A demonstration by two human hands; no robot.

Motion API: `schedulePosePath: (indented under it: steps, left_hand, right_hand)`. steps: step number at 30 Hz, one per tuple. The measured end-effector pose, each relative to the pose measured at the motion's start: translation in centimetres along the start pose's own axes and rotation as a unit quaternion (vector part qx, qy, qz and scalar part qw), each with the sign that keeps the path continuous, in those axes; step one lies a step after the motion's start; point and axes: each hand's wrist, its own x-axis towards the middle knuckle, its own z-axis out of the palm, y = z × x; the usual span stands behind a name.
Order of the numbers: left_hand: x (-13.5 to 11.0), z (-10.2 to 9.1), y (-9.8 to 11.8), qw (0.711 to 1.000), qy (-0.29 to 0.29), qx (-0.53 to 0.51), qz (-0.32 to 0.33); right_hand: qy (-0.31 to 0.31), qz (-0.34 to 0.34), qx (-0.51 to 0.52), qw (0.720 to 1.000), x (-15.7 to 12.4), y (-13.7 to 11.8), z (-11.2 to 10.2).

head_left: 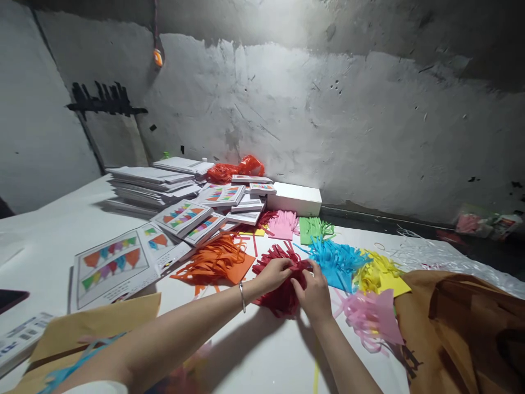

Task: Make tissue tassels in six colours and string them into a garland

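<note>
Dark red fringed paper [276, 303] lies on the white table in front of me, its thin strips splayed out. My left hand [275, 274], with a bracelet at the wrist, pinches its upper part with closed fingers. From the other side, my right hand [315, 290] grips the same red fringe between thumb and fingers. Some of the strips are hidden under my hands. Left of them sits an orange fringed paper stack [221, 260]. Blue fringed paper [334, 262] is just to the right, with yellow fringed paper [381, 273] and pink fringed paper [373, 314] beyond it.
Printed booklets [184, 216] and a tall stack of white flat packs [151, 186] stand at left. A white box [297, 198] and red plastic bag [235, 169] are by the wall. A brown bag [463, 328] covers the right side, beside clear plastic [451, 260].
</note>
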Motion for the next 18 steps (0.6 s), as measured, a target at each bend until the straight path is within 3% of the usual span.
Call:
schedulePosePath:
  steps: [6, 12, 15, 18]
  left_hand:
    - [0.4, -0.6, -0.3, 0.999, 0.000, 0.032, -0.001]
    - [1.1, -1.6, 0.2, 0.993, 0.075, 0.084, 0.025]
    - [-0.2, -1.5, 1.2, 0.982, 0.126, 0.121, 0.066]
    - [-2.1, -1.1, 2.1, 0.974, 0.111, 0.164, 0.114]
  right_hand:
    - [0.019, 0.036, 0.025, 0.999, 0.3, 0.2, 0.8]
    - [0.038, 0.071, 0.068, 0.994, 0.1, 0.1, 0.4]
    - [0.048, 0.089, 0.085, 0.991, 0.1, 0.4, 0.3]
    - [0.057, 0.106, 0.099, 0.988, 0.2, 0.9, 0.3]
